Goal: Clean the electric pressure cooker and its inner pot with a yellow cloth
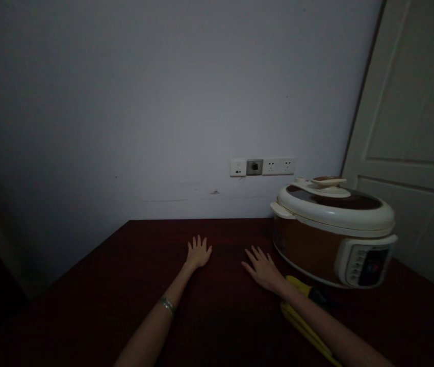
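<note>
My left hand (198, 253) lies palm down on the dark red table (217, 316), its fingers spread and nothing in it. A silvery bracelet (168, 305) circles that wrist. To the right, my right hand (262, 267) also rests flat on the tabletop with fingers apart, holding nothing. Close beside it stands a white and brown electric cooker (312, 244), its lid on and a control panel facing right of me. Under my right forearm lies a yellow and black item (297, 318); the arm covers part of it, and I cannot tell its kind.
A pale wall (163, 112) runs along the table's back edge. Sockets and switches (278, 166) are set in it, left of the cooker. At the far right is a white panelled door (411, 112). The room is dim.
</note>
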The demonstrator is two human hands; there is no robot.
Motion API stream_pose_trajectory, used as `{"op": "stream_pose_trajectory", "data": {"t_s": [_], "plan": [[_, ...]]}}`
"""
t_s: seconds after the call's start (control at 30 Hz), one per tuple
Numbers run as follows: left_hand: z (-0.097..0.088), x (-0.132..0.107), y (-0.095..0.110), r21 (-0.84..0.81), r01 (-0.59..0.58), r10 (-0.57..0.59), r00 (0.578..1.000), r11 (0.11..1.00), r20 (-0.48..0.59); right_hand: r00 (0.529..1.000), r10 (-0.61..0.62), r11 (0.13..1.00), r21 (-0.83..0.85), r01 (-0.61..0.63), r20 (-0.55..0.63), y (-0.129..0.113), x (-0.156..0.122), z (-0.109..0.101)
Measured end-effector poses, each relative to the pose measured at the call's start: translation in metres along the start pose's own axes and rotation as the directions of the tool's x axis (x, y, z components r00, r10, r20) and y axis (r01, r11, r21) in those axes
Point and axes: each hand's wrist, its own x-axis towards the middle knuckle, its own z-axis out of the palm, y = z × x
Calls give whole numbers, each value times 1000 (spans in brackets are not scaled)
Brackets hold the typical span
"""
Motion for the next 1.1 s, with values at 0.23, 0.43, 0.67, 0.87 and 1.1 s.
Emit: {"op": "stream_pose_trajectory", "data": {"t_s": [0.23,0.43,0.67,0.87,1.1], "plan": [[2,0,-2,-23,-12,12,1000,1000,1,998,-37,999,-30,38,43,21,16,1],[3,1,-2,-28,-8,8,1000,1000,1,999,-49,997,-57,50,25,19,14,2],[3,2,-2,-32,4,-5,1000,999,-4,999,-48,995,-91,49,13,20,16,4],[1,1,-2,-46,0,0,1000,999,-2,998,-64,996,-66,63,-12,22,16,6],[1,0,-3,-61,-8,7,1000,998,-7,999,-51,996,-68,51,-7,21,15,5]]}}
